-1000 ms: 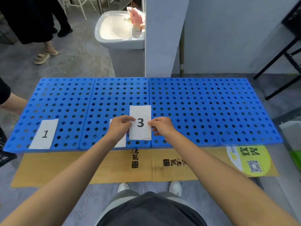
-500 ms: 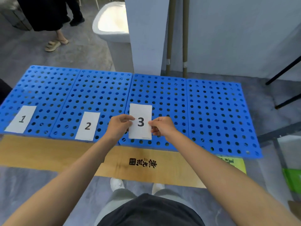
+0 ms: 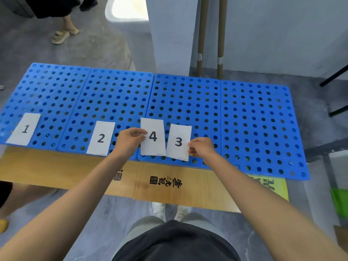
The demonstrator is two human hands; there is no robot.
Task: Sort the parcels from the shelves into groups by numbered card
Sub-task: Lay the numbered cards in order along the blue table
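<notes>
Four blue perforated panels [image 3: 254, 117] lie side by side on the floor. White card 1 [image 3: 24, 129] lies on the leftmost panel and card 2 [image 3: 101, 138] on the second panel, both near the front edge. My left hand [image 3: 130, 141] pinches card 4 [image 3: 153, 136] by its left edge. My right hand [image 3: 202, 147] pinches card 3 [image 3: 178, 141] by its right edge. Both held cards hang side by side over the third panel's front part. No parcels are in view.
Flattened cardboard [image 3: 169, 183] lies under the panels' front edge, above my shoes [image 3: 169, 210]. A white pillar [image 3: 169, 34] and two cardboard tubes [image 3: 211, 34] stand behind. A person's sandalled foot [image 3: 62, 35] is at the far left; black frame legs [image 3: 337, 95] at right.
The stack I held has split: card 4 now shows in my left hand and card 3 has moved right in my right hand. The view has shifted right.
</notes>
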